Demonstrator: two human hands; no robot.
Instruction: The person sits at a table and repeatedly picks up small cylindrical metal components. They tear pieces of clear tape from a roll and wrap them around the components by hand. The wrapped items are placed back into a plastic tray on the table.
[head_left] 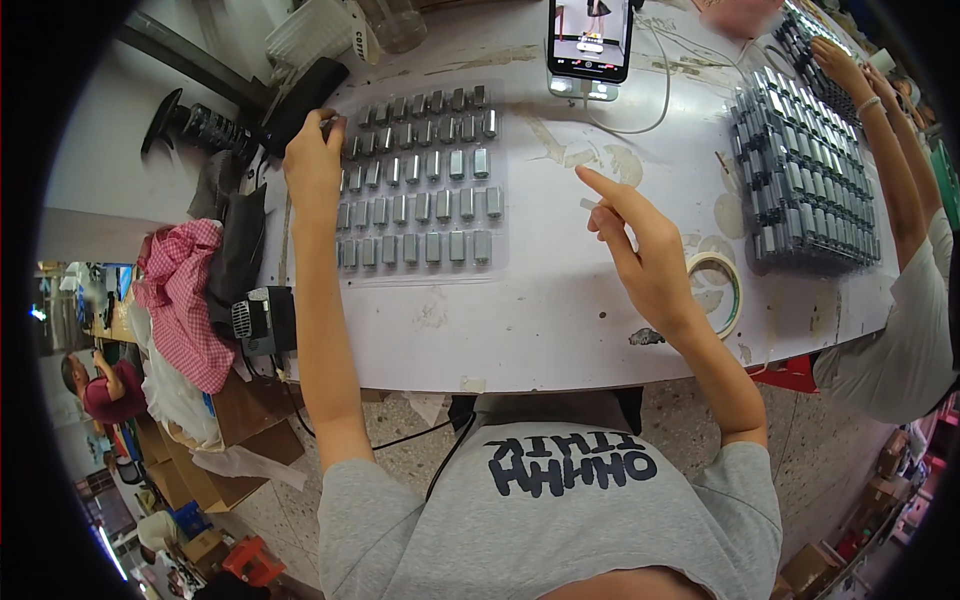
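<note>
A clear plastic tray (499, 262) lies on the table in front of me, with rows of small silver metal blocks (433, 247) standing in it. At its far left edge is my left hand (316, 160), fingers bent together; what they hold, if anything, is hidden. My right hand (643, 245) is above the table to the right of the tray. Its index finger points out, while the thumb and other fingers pinch a small pale strip (589, 204), perhaps tape. Just beyond that wrist lies a roll of tape (735, 300).
Stacked trays of similar metal blocks (808, 165) stand at the right, beside another person's arms (893, 165). A lit phone (590, 40) with a white cable is at the back. A black clamp-like device (205, 130), checked cloth (180, 300) and small black box (264, 320) line the left side.
</note>
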